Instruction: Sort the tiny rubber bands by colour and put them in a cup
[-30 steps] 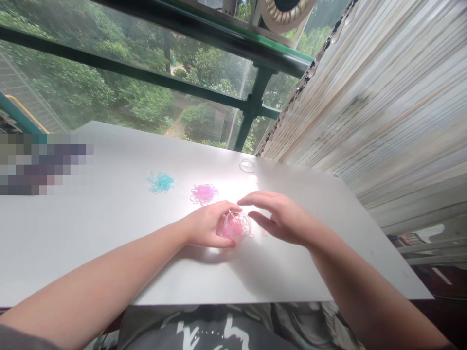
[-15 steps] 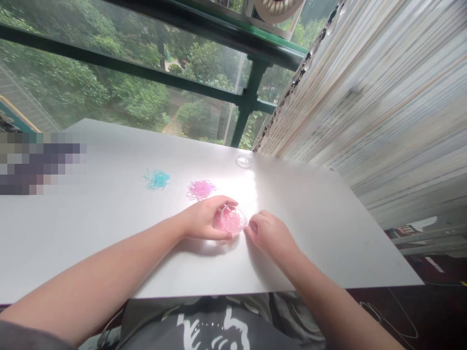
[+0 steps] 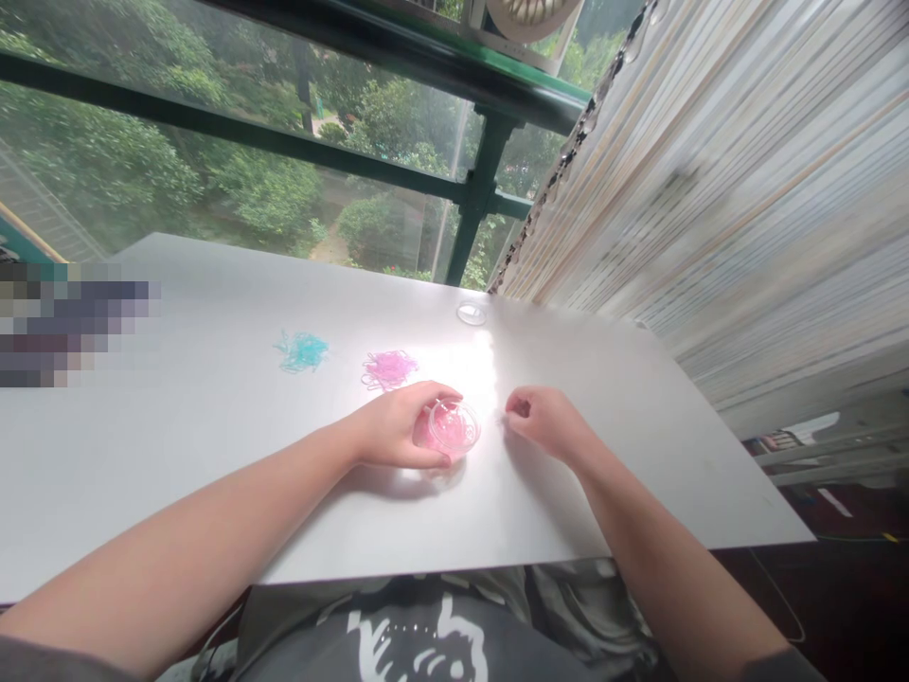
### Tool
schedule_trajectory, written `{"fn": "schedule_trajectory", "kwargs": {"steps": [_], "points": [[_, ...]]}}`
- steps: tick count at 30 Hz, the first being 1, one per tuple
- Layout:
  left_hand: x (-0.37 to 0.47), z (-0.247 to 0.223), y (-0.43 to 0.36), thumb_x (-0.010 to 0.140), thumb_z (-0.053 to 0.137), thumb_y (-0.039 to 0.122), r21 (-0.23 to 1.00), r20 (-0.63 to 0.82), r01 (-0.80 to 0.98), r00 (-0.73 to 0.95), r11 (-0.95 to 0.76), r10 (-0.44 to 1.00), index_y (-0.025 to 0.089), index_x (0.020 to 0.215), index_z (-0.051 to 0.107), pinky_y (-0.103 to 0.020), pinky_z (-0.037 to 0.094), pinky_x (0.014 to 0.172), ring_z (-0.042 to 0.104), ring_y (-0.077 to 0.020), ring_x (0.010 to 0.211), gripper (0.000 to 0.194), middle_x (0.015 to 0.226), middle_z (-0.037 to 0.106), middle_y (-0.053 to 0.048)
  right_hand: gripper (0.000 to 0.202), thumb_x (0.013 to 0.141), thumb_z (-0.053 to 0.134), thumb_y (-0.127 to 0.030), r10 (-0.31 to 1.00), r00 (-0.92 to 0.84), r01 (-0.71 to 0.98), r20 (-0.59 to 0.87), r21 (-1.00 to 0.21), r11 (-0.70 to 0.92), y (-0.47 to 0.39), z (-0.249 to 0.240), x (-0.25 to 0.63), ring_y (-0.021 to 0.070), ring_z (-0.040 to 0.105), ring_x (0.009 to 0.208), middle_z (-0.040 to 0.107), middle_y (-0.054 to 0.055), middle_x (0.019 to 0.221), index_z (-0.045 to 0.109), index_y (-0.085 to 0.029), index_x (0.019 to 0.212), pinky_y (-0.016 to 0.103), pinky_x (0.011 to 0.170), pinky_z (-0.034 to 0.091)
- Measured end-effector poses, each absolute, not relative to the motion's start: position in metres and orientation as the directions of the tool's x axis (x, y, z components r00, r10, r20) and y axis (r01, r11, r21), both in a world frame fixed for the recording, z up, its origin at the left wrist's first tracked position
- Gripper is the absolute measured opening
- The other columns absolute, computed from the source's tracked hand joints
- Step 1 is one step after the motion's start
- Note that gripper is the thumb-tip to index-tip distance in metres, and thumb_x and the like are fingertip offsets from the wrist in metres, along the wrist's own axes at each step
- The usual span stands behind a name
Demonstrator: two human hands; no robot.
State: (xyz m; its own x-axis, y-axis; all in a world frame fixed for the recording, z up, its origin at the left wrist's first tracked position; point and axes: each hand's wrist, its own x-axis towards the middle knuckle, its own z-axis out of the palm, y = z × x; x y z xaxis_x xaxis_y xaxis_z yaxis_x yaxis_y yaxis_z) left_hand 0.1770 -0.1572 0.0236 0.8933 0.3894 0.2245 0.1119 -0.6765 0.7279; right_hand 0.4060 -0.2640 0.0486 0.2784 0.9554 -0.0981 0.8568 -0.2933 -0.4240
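My left hand (image 3: 408,423) is wrapped round a small clear round container (image 3: 454,428) with pink contents, its open mouth tilted toward me. To the right, apart from the container, my right hand (image 3: 543,419) hovers just over the table with its fingers curled together; whether anything small is pinched in them I cannot make out. Beyond my left hand lies a loose pile of pinkish-purple thin bands (image 3: 389,368). A similar pile of turquoise bands (image 3: 302,351) sits farther left. Near the far edge rests a clear round lid (image 3: 472,314).
The white table (image 3: 625,445) reaches to a window with green bars (image 3: 398,175). A striped curtain (image 3: 710,189) hangs along the right side. A fan (image 3: 532,14) stands beyond the top rail. At the left edge is a blurred-out patch (image 3: 78,332).
My right hand has moved away from the container, to the right and slightly farther from me. My left hand still holds the container in the same place.
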Motion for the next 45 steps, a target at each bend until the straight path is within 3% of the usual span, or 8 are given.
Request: {"fn": "schedule_trajectory", "kwargs": {"steps": [8, 11, 16, 20, 24, 35, 41, 45], "points": [[0.177, 0.024, -0.158, 0.062, 0.076, 0.038, 0.73, 0.216, 0.122, 0.892, -0.673, 0.397, 0.019, 0.122, 0.052, -0.039, 0.045, 0.095, 0.057, -0.0271, 0.109, 0.068, 0.122, 0.058, -0.01, 0.006, 0.07, 0.058, -0.019, 0.976, 0.204, 0.653, 0.077, -0.754, -0.077, -0.255, 0.084, 0.402, 0.0118, 0.053, 0.054, 0.06, -0.001, 0.058, 0.063, -0.016, 0.07, 0.022, 0.051, 0.039], [0.178, 0.024, -0.158, 0.061, 0.076, 0.037, 0.733, 0.222, 0.116, 0.89, -0.67, 0.398, 0.019, 0.122, 0.052, -0.039, 0.046, 0.094, 0.057, -0.0272, 0.108, 0.068, 0.122, 0.058, -0.01, 0.007, 0.072, 0.058, -0.014, 0.985, 0.042, 0.695, 0.167, -0.713, 0.091, -0.257, 0.095, 0.38, 0.0121, 0.056, 0.06, 0.063, 0.001, 0.067, 0.064, -0.017, 0.073, 0.022, 0.055, 0.043], [0.178, 0.026, -0.158, 0.062, 0.074, 0.034, 0.736, 0.218, 0.106, 0.898, -0.669, 0.382, 0.02, 0.119, 0.054, -0.038, 0.047, 0.092, 0.058, -0.0269, 0.104, 0.062, 0.118, 0.06, -0.009, 0.019, 0.077, 0.055, -0.007, 0.941, -0.27, 0.825, 0.206, -0.454, 0.336, -0.258, 0.102, 0.36, 0.0126, 0.059, 0.07, 0.068, 0.002, 0.08, 0.068, -0.019, 0.084, 0.024, 0.065, 0.044], [0.177, 0.026, -0.157, 0.062, 0.075, 0.037, 0.742, 0.213, 0.106, 0.899, -0.662, 0.382, 0.019, 0.122, 0.052, -0.039, 0.046, 0.095, 0.057, -0.0272, 0.109, 0.067, 0.123, 0.058, -0.01, 0.02, 0.082, 0.052, -0.01, 0.978, -0.146, 0.887, 0.147, -0.418, 0.195, -0.259, 0.093, 0.383, 0.0126, 0.06, 0.071, 0.068, 0.002, 0.085, 0.068, -0.021, 0.089, 0.023, 0.065, 0.045], [0.177, 0.024, -0.157, 0.062, 0.075, 0.038, 0.739, 0.199, 0.112, 0.905, -0.664, 0.375, 0.019, 0.122, 0.052, -0.038, 0.046, 0.096, 0.056, -0.0274, 0.11, 0.068, 0.123, 0.058, -0.01, 0.02, 0.075, 0.061, -0.014, 0.994, -0.044, 0.94, -0.1, -0.341, 0.007, -0.265, 0.067, 0.41, 0.0135, 0.06, 0.068, 0.066, 0.002, 0.089, 0.069, -0.022, 0.09, 0.024, 0.063, 0.044], [0.175, 0.023, -0.159, 0.059, 0.077, 0.037, 0.763, 0.198, 0.115, 0.895, -0.636, 0.399, 0.02, 0.122, 0.052, -0.04, 0.047, 0.095, 0.057, -0.0279, 0.109, 0.071, 0.122, 0.058, -0.01, 0.017, 0.074, 0.047, -0.007, 1.0, -0.008, 0.967, -0.008, -0.255, 0.006, -0.275, 0.04, 0.4, 0.0123, 0.051, 0.061, 0.057, 0.0, 0.071, 0.055, -0.019, 0.065, 0.024, 0.055, 0.036], [0.177, 0.022, -0.16, 0.057, 0.078, 0.035, 0.775, 0.189, 0.126, 0.889, -0.619, 0.417, 0.021, 0.122, 0.052, -0.041, 0.046, 0.095, 0.058, -0.028, 0.107, 0.072, 0.121, 0.058, -0.01, 0.011, 0.078, 0.051, -0.01, 0.984, -0.054, 0.863, 0.168, -0.489, 0.13, -0.268, 0.064, 0.378, 0.0122, 0.051, 0.061, 0.055, -0.001, 0.069, 0.055, -0.02, 0.075, 0.023, 0.057, 0.041], [0.175, 0.024, -0.161, 0.058, 0.078, 0.033, 0.785, 0.182, 0.129, 0.887, -0.605, 0.425, 0.021, 0.12, 0.053, -0.04, 0.048, 0.092, 0.058, -0.0268, 0.105, 0.068, 0.12, 0.059, -0.009, 0.016, 0.083, 0.049, -0.011, 0.949, -0.228, 0.855, 0.22, -0.421, 0.303, -0.263, 0.078, 0.357, 0.015, 0.055, 0.068, 0.061, 0.003, 0.077, 0.061, -0.02, 0.08, 0.026, 0.062, 0.044]]}}
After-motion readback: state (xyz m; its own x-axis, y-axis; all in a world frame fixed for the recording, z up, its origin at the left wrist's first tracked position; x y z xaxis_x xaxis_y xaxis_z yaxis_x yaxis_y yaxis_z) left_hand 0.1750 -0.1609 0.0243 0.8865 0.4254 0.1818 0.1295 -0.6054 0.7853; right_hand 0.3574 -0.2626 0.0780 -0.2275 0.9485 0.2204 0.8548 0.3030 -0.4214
